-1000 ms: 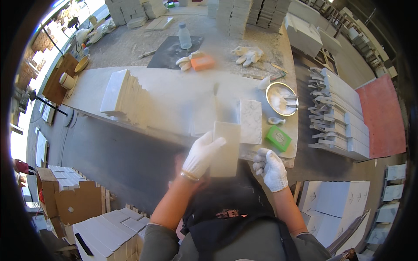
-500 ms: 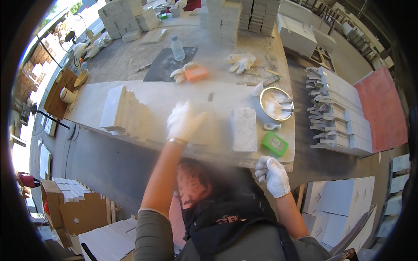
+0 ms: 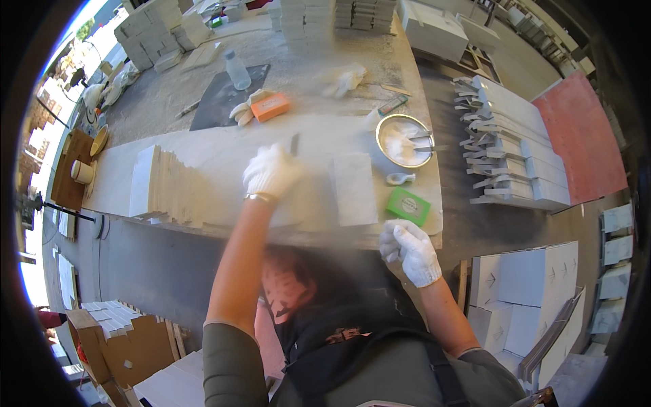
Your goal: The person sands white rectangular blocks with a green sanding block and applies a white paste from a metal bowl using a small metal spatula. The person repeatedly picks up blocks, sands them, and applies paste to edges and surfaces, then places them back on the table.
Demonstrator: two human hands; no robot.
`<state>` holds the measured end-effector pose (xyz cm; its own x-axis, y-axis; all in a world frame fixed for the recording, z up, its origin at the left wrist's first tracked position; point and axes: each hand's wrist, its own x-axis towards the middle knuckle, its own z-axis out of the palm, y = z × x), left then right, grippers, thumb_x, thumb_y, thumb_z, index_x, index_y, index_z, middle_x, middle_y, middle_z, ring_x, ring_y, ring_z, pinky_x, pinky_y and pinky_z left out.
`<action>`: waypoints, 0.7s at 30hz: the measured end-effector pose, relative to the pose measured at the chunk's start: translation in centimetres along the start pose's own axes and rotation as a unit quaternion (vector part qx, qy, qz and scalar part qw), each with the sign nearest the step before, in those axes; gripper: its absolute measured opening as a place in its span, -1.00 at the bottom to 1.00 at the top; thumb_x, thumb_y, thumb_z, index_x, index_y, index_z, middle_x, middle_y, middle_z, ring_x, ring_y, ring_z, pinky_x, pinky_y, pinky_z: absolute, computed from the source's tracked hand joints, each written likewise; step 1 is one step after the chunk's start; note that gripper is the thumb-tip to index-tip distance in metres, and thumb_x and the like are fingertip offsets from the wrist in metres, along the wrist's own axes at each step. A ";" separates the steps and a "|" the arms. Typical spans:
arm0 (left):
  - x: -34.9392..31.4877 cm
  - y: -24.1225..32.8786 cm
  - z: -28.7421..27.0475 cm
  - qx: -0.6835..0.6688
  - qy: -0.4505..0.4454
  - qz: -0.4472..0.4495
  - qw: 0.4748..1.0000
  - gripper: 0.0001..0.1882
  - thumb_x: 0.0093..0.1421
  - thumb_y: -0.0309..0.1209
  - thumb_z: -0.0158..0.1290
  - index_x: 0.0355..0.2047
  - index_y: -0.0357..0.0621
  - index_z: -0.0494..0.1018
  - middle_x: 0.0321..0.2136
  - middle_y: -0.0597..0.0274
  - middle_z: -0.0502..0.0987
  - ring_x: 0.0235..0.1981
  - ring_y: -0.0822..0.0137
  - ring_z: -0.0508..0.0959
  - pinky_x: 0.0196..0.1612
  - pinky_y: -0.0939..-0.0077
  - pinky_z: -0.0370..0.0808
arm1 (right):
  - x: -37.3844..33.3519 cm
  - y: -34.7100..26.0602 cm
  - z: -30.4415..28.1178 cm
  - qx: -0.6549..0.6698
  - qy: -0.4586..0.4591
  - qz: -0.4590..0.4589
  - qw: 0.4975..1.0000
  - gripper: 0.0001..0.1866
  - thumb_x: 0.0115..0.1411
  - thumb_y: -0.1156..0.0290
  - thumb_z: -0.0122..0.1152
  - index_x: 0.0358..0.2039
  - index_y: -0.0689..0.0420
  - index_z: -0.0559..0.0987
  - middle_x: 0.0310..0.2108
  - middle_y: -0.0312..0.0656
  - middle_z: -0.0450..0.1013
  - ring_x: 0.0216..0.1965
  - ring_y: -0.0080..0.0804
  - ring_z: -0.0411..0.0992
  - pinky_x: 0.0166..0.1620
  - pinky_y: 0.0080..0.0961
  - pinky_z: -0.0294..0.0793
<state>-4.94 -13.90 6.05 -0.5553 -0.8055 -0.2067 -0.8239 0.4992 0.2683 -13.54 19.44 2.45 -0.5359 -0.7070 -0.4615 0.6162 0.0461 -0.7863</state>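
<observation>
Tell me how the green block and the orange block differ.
The green block sits near the right hand; the orange block lies farther back, beside a white glove. In the picture, the green block slants down rightward, the orange block up rightward. Both are boxy and unheld.

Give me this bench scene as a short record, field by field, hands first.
Left hand: white-gloved, blurred, over the worktop by a small dark strip; hold unclear
Right hand: white-gloved, fingers curled, nearest the green block
Slab: pale, on the worktop, left of the green block
Bowl: round, holding white material and utensils
Farther back: orange block, clear bottle
</observation>
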 end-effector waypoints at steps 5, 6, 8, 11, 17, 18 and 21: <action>-0.5 0.4 0.1 0.053 -0.008 0.035 0.998 -0.32 0.03 0.07 0.22 0.09 -0.04 0.56 0.08 -0.11 0.54 0.09 -0.18 0.58 0.10 -0.02 0.58 | 1.1 -1.4 0.5 -0.052 0.045 -0.051 0.996 -0.69 0.44 0.25 0.21 0.05 0.20 0.61 -0.21 -0.20 0.62 -0.30 -0.44 0.57 -0.29 -0.52 0.52; -0.4 0.5 0.3 0.071 -0.007 0.040 0.997 -0.33 0.03 0.06 0.21 0.09 -0.04 0.56 0.08 -0.11 0.54 0.09 -0.19 0.58 0.09 -0.02 0.58 | 1.5 -1.6 0.7 -0.054 0.058 -0.050 0.996 -0.69 0.44 0.26 0.21 0.04 0.20 0.62 -0.21 -0.20 0.63 -0.30 -0.44 0.58 -0.28 -0.52 0.53; -0.1 0.9 0.6 0.078 -0.009 0.036 0.996 -0.34 0.02 0.04 0.21 0.10 0.00 0.56 0.06 -0.11 0.56 0.08 -0.20 0.59 0.07 -0.04 0.59 | 2.2 -2.5 0.9 -0.106 0.056 -0.100 0.988 -0.70 0.44 0.29 0.22 0.03 0.22 0.64 -0.21 -0.20 0.64 -0.29 -0.45 0.59 -0.26 -0.53 0.54; 0.3 0.9 1.1 0.087 -0.002 0.039 0.995 -0.36 0.01 0.01 0.20 0.10 0.05 0.56 0.03 -0.10 0.58 0.06 -0.21 0.60 0.05 -0.03 0.59 | 2.8 -3.4 1.2 -0.161 0.078 -0.135 0.975 -0.71 0.41 0.34 0.25 0.03 0.23 0.66 -0.20 -0.21 0.65 -0.27 -0.50 0.60 -0.22 -0.56 0.56; -0.3 0.0 1.6 0.066 0.054 0.073 0.994 -0.42 0.07 -0.02 0.19 0.07 0.03 0.57 -0.01 -0.08 0.59 -0.01 -0.18 0.62 0.02 0.01 0.58 | 3.4 -3.1 1.3 -0.285 0.085 -0.134 0.945 -0.70 0.41 0.35 0.26 0.09 0.17 0.66 -0.14 -0.31 0.63 -0.21 -0.61 0.57 -0.24 -0.62 0.56; -0.6 0.0 1.7 0.065 0.068 0.077 0.993 -0.44 0.10 -0.03 0.19 0.07 0.01 0.57 -0.01 -0.08 0.59 -0.02 -0.17 0.62 0.01 0.01 0.58 | 3.3 -2.8 1.2 -0.297 0.087 -0.135 0.941 -0.68 0.41 0.35 0.27 0.11 0.15 0.65 -0.13 -0.32 0.62 -0.21 -0.62 0.56 -0.25 -0.63 0.56; -2.9 0.0 2.0 0.032 0.188 0.197 0.962 -0.49 0.21 -0.08 0.16 0.11 0.00 0.54 -0.01 -0.09 0.58 -0.05 -0.17 0.61 -0.01 0.00 0.57 | 3.0 -1.6 0.9 -0.329 0.090 -0.127 0.931 -0.63 0.41 0.35 0.27 0.19 0.12 0.62 -0.10 -0.32 0.60 -0.19 -0.65 0.54 -0.27 -0.65 0.55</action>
<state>-3.58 -10.92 4.80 -0.7556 -0.6025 0.2572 -0.5700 0.7982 0.1950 -15.64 16.65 2.74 -0.7407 -0.6271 -0.2410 0.0010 0.3576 -0.9339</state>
